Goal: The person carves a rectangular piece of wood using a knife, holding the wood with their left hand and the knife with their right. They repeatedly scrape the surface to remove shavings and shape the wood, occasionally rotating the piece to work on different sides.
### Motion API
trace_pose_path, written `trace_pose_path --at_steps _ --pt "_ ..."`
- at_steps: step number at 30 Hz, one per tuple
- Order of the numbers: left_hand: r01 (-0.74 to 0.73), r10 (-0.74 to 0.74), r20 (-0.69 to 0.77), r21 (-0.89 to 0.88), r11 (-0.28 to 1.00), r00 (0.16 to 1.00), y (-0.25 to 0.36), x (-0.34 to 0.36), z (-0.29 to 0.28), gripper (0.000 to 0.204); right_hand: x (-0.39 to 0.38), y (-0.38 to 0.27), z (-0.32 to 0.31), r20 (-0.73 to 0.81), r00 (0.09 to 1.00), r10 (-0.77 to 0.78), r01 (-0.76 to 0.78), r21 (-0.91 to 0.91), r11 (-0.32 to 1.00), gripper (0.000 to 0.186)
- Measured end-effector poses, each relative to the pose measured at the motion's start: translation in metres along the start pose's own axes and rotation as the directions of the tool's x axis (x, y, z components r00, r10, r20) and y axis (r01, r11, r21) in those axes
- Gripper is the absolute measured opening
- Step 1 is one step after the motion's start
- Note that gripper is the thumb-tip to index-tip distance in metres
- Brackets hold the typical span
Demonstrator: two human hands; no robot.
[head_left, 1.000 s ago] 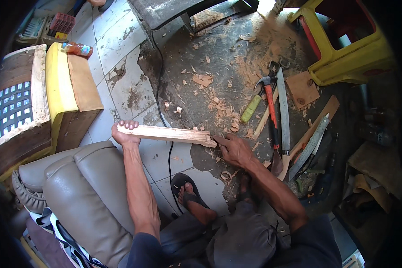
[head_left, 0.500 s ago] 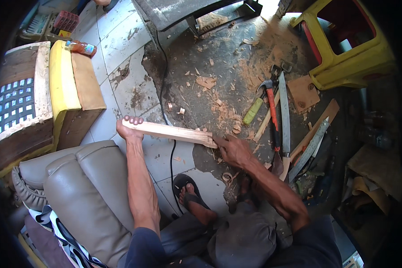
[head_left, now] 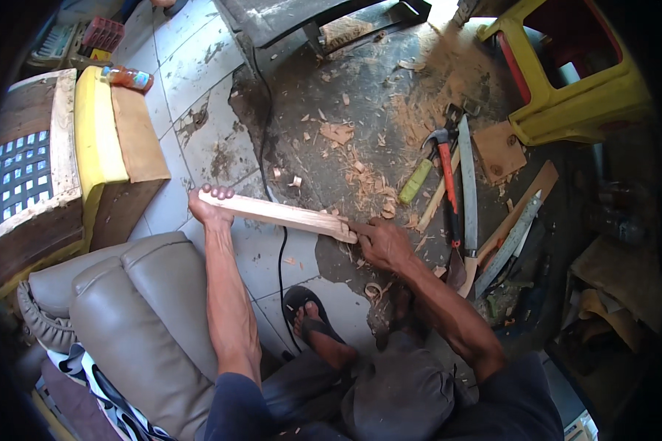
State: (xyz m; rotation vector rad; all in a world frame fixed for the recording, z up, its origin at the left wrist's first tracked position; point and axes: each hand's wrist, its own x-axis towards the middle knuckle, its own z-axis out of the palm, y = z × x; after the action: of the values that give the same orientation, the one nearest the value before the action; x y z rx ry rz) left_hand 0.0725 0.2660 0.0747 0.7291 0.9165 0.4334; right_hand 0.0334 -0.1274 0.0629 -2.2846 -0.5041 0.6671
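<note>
Wooden bar (head_left: 283, 213) has one end hidden by the clasping left hand (head_left: 212, 206); right hand's (head_left: 387, 244) grip is unclear.

I see the left hand (head_left: 209, 207) gripping a pale wooden bar (head_left: 283, 214). The right hand (head_left: 385, 243) touches its other end.

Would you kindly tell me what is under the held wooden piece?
A black cable and tiled floor show either side of the wooden piece; what it covers cannot be seen.

Hammer (head_left: 448, 182) lies between wooden bar (head_left: 279, 213) and, apparently, a machete (head_left: 467, 184).
</note>
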Motion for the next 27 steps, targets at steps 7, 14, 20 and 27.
trace_pose_path --at_steps 7,14,20,27 --pt "-0.009 0.008 0.027 0.024 1.0 1.0 -0.002 0.004 0.003 0.02 0.0 0.001 0.001 -0.01 1.0 0.003 -0.003 0.009 1.0 0.037" --pt "-0.007 0.006 0.044 0.042 0.999 0.999 0.005 0.0 0.012 0.024 0.002 0.006 -0.004 -0.057 0.998 -0.031 0.029 -0.033 0.999 0.037" --pt "-0.043 0.043 0.064 0.006 0.999 0.997 0.012 -0.011 0.012 0.024 -0.004 0.002 -0.007 -0.152 0.988 0.023 -0.013 0.069 0.998 0.038" --pt "-0.063 0.06 0.093 0.032 0.998 0.994 0.013 -0.022 0.026 0.021 -0.006 0.0 -0.001 -0.077 0.997 -0.023 0.027 0.058 0.998 0.037"
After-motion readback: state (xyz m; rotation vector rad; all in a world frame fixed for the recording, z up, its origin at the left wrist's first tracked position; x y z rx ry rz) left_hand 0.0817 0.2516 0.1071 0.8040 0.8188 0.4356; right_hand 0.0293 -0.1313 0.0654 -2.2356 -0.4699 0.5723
